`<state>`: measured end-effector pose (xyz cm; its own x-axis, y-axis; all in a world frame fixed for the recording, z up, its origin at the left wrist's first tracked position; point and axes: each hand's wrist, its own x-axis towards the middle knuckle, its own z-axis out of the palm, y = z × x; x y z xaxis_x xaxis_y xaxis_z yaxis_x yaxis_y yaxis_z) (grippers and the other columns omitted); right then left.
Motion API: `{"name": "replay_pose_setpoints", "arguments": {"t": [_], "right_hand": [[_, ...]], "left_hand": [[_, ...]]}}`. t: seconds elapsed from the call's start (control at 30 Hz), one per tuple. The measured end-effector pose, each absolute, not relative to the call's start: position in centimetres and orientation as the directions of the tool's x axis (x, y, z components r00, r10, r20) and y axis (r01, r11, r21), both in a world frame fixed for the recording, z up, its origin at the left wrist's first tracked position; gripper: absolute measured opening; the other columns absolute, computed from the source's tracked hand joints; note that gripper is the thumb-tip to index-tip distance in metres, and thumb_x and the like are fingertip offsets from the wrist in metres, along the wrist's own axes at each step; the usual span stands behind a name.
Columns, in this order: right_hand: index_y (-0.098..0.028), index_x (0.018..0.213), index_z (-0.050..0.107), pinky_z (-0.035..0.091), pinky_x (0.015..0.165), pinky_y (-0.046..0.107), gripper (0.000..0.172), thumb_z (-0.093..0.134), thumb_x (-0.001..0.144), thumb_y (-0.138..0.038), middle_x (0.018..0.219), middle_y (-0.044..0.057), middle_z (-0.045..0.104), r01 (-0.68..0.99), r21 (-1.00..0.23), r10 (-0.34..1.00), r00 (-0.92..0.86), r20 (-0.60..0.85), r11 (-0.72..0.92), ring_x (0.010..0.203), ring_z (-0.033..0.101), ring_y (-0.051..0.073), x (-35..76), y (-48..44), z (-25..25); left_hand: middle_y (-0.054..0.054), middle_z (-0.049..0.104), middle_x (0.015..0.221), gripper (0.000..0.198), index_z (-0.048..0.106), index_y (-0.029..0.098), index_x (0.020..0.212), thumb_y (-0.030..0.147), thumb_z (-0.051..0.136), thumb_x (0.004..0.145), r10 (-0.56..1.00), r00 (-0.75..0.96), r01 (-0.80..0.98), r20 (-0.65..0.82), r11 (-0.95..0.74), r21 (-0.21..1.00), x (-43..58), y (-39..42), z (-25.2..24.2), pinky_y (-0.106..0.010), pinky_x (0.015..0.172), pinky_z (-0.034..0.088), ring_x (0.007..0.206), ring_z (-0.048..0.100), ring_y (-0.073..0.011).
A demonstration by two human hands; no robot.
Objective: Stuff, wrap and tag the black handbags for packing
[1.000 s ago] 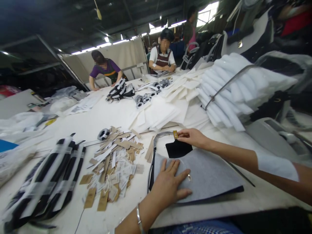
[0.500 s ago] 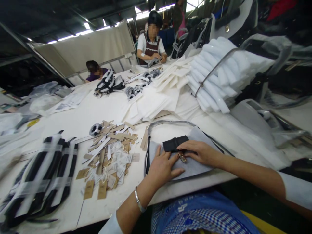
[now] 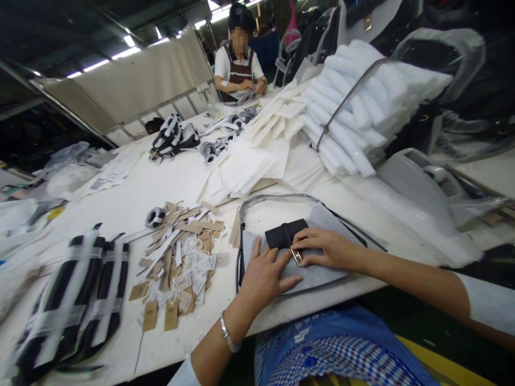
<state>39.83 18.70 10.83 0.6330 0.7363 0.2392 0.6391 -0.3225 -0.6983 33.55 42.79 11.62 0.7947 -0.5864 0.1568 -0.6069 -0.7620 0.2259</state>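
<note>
In front of me lies a handbag (image 3: 322,273) covered with a light grey sheet, its wrapped strap (image 3: 277,198) looped away toward the far side. A black flap (image 3: 277,234) with a loop shows on top, with a gold metal clasp (image 3: 296,256) at its lower end. My left hand (image 3: 263,273) rests flat on the grey sheet, fingers spread, fingertips by the flap's near edge. My right hand (image 3: 325,249) comes in from the right, thumb and forefinger closed around the gold clasp.
Left of the bag are a heap of tags and paper strips (image 3: 185,257) and wrapped black straps (image 3: 68,300). White sheets (image 3: 245,166) and a tied stack of white foam (image 3: 350,107) stand beyond. A person (image 3: 239,64) handles something grey across the table (image 3: 161,177).
My right thumb and forefinger have closed in on the clasp, which now sits at a different tilt. My left hand stays spread on the bag. The camera view has shifted slightly.
</note>
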Motion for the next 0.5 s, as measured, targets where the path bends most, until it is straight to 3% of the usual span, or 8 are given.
{"name": "replay_pose_setpoints", "arguments": {"t": [0.17, 0.27, 0.33, 0.4, 0.5], "right_hand": [[-0.02, 0.116, 0.072, 0.048, 0.096, 0.036, 0.034, 0.074, 0.087, -0.038, 0.116, 0.01, 0.065, 0.687, -0.645, 0.766, 0.597, 0.238, -0.335, 0.107, 0.061, 0.022, 39.8, 18.8, 10.5], [-0.02, 0.114, 0.072, 0.047, 0.095, 0.038, 0.032, 0.073, 0.088, -0.037, 0.114, 0.01, 0.065, 0.72, -0.592, 0.784, 0.578, 0.225, -0.361, 0.105, 0.06, 0.022, 39.8, 18.9, 10.4], [-0.02, 0.113, 0.072, 0.046, 0.093, 0.04, 0.029, 0.072, 0.088, -0.036, 0.113, 0.01, 0.066, 0.743, -0.547, 0.799, 0.565, 0.205, -0.386, 0.104, 0.06, 0.023, 39.9, 19.1, 10.4], [-0.02, 0.111, 0.072, 0.046, 0.091, 0.041, 0.027, 0.072, 0.088, -0.034, 0.113, 0.01, 0.066, 0.753, -0.512, 0.81, 0.561, 0.172, -0.413, 0.103, 0.059, 0.024, 39.9, 19.3, 10.6], [-0.019, 0.108, 0.072, 0.046, 0.091, 0.04, 0.024, 0.073, 0.087, -0.03, 0.112, 0.01, 0.066, 0.742, -0.519, 0.82, 0.558, 0.125, -0.425, 0.103, 0.059, 0.025, 40.2, 19.6, 11.0]], "left_hand": [[-0.011, 0.07, 0.115, 0.061, 0.059, 0.016, 0.126, 0.064, 0.059, 0.088, -0.498, 0.788, -0.585, 0.361, -0.788, 0.19, 32.5, 42.9, 11.4, -0.06, 0.118, 0.027, 0.113, 0.063, -0.0288], [-0.007, 0.073, 0.111, 0.044, 0.062, 0.014, 0.121, 0.048, 0.063, 0.093, -0.566, 0.684, -0.677, 0.46, -0.727, 0.112, 32.1, 43.0, 11.5, -0.05, 0.113, 0.04, 0.101, 0.067, -0.0223], [-0.006, 0.072, 0.117, 0.03, 0.061, 0.013, 0.124, 0.028, 0.06, 0.097, -0.71, 0.545, -0.814, 0.447, -0.576, 0.077, 32.1, 43.1, 11.7, -0.039, 0.109, 0.046, 0.104, 0.066, -0.019], [-0.007, 0.066, 0.132, 0.03, 0.058, 0.011, 0.129, 0.014, 0.053, 0.099, -0.807, 0.449, -0.89, 0.384, -0.44, 0.116, 32.2, 43.2, 11.9, -0.031, 0.107, 0.048, 0.117, 0.061, -0.0179], [-0.008, 0.057, 0.144, 0.032, 0.055, 0.01, 0.133, 0.013, 0.046, 0.102, -0.823, 0.488, -0.87, 0.29, -0.432, 0.237, 32.3, 43.3, 11.8, -0.03, 0.106, 0.05, 0.125, 0.057, -0.0179]]}}
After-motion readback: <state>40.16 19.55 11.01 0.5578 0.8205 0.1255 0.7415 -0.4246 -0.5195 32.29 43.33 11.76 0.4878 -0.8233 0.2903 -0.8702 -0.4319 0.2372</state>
